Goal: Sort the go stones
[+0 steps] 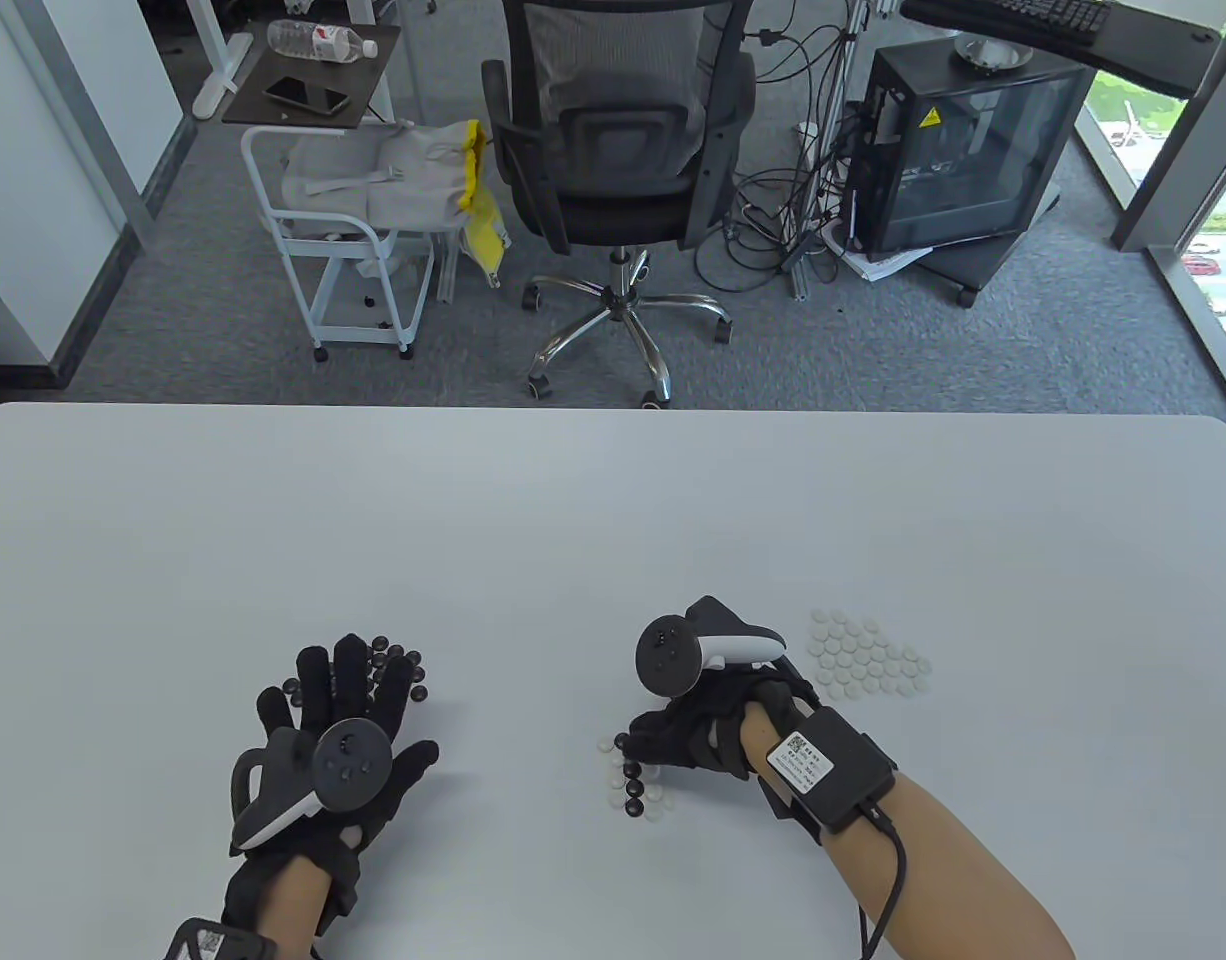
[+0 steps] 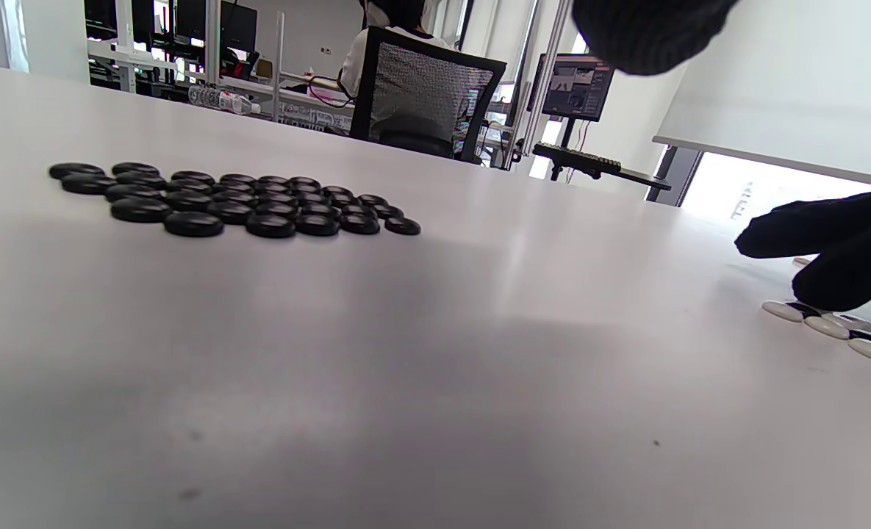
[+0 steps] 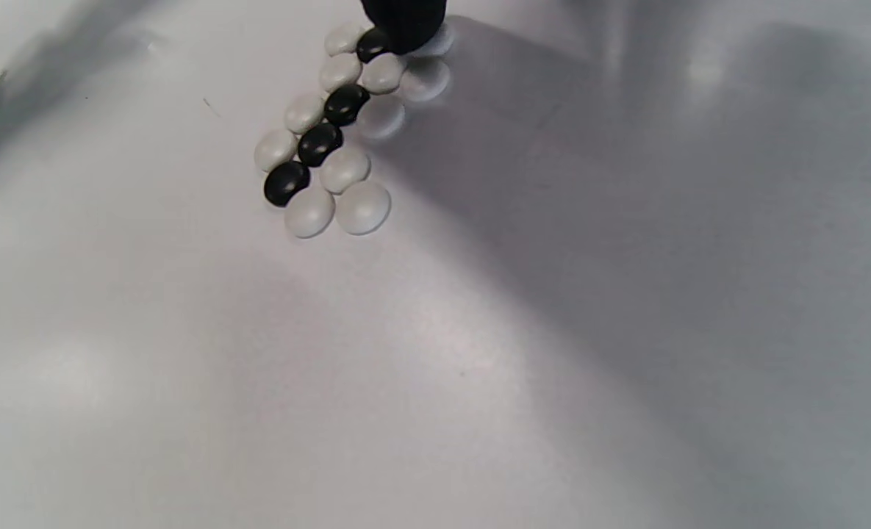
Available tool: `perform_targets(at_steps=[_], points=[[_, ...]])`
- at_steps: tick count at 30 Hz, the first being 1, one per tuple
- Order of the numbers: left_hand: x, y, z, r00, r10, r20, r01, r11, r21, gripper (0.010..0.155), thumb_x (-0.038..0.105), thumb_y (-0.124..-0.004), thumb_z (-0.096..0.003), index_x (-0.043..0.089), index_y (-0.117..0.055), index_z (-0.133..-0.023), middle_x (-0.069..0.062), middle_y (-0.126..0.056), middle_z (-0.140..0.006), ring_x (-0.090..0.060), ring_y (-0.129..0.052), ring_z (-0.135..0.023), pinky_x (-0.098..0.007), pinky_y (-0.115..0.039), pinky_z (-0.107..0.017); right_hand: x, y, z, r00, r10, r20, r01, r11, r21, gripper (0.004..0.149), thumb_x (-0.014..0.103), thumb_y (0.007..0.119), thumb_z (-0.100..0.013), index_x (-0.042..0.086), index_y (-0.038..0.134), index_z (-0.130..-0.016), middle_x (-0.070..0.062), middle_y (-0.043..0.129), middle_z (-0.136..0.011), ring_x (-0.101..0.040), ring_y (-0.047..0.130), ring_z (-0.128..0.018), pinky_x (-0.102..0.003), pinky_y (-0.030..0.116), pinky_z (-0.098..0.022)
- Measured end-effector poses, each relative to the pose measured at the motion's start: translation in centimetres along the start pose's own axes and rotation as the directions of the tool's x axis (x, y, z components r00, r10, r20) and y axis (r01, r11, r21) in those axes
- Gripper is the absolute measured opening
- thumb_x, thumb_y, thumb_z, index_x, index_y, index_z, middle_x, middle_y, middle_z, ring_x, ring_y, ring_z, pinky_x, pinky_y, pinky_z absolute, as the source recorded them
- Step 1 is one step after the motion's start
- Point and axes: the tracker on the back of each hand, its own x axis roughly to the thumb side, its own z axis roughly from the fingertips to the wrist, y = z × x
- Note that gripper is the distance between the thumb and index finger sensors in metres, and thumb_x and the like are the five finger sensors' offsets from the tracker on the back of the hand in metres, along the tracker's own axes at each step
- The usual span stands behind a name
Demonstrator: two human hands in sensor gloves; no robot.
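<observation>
1. Black stones (image 2: 233,200) lie clustered near the worktop's (image 1: 613,520) left front, partly hidden under the left hand (image 1: 338,725), whose fingers are spread flat.
2. Mixed stones (image 3: 332,132) sit centre-front; the right hand's (image 1: 698,735) curled fingertips touch them, grip unclear.
3. White stones (image 1: 868,655) lie grouped just right, with bare worktop beyond.

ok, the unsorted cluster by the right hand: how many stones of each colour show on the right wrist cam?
Black stones: 4
White stones: 11
Total: 15 visible. A fingertip of the right hand covers the cluster's far end and may hide more.
</observation>
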Motion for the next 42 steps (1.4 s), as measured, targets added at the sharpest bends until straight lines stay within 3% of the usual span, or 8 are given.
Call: perform_targets(at_steps=[11, 21, 32, 36, 42], points=[[-0.1, -0.1, -0.1, 1.0, -0.003, -0.004, 0.003, 1.0, -0.009, 0.08, 0.056, -0.056, -0.0582, 0.021, -0.016, -0.118, -0.026, 0.011, -0.114, -0.054, 0.015, -0.096, -0.083, -0.004, -0.055, -7.2, -2.6, 3.3, 0.94, -0.048, -0.337, 0.016, 0.995, -0.097, 0.068, 0.05, 0.051, -0.062, 0.006, 0.071, -0.11, -0.041, 0.014, -0.114, -0.068, -0.001, -0.093, -0.091, 0.012, -0.056], [0.0, -0.1, -0.1, 1.0, -0.003, -0.007, 0.003, 1.0, -0.015, 0.08, 0.056, -0.056, -0.0581, 0.021, -0.016, -0.118, -0.026, 0.011, -0.114, -0.054, 0.015, -0.096, -0.083, -0.004, -0.055, -10.9, -2.7, 5.1, 0.895, -0.133, -0.425, 0.072, 0.985, -0.156, 0.069, 0.05, 0.051, -0.062, 0.005, 0.071, -0.11, -0.041, 0.014, -0.114, -0.067, -0.001, -0.094, -0.091, 0.012, -0.056], [0.0, -0.1, -0.1, 1.0, -0.004, -0.008, 0.004, 1.0, -0.012, 0.08, 0.056, -0.056, -0.0581, 0.021, -0.016, -0.118, -0.026, 0.012, -0.114, -0.054, 0.015, -0.096, -0.083, -0.003, -0.055, -12.1, -2.6, 6.1, 0.88, -0.184, -0.439, 0.113, 0.977, -0.183, 0.071, 0.05, 0.05, -0.061, 0.003, 0.071, -0.11, -0.041, 0.013, -0.114, -0.067, -0.001, -0.093, -0.091, 0.012, -0.056], [-0.1, -0.1, -0.2, 1.0, -0.002, -0.01, 0.002, 1.0, -0.016, 0.08, 0.056, -0.056, -0.0582, 0.021, -0.016, -0.118, -0.026, 0.011, -0.114, -0.054, 0.015, -0.096, -0.083, -0.003, -0.055, -10.7, -3.2, 6.4, 0.908, -0.171, -0.383, 0.097, 0.974, -0.205, 0.07, 0.05, 0.05, -0.061, 0.004, 0.07, -0.11, -0.041, 0.012, -0.113, -0.067, -0.001, -0.093, -0.091, 0.012, -0.056], [0.0, -0.1, -0.2, 1.0, -0.004, -0.009, 0.004, 1.0, -0.019, 0.08, 0.056, -0.056, -0.0582, 0.021, -0.016, -0.118, -0.026, 0.012, -0.114, -0.054, 0.015, -0.096, -0.083, -0.003, -0.055, -6.3, -3.2, 5.8, 0.969, -0.079, -0.232, 0.043, 0.987, -0.156, 0.07, 0.05, 0.05, -0.061, 0.003, 0.073, -0.109, -0.041, 0.013, -0.114, -0.068, -0.001, -0.093, -0.091, 0.012, -0.055]])
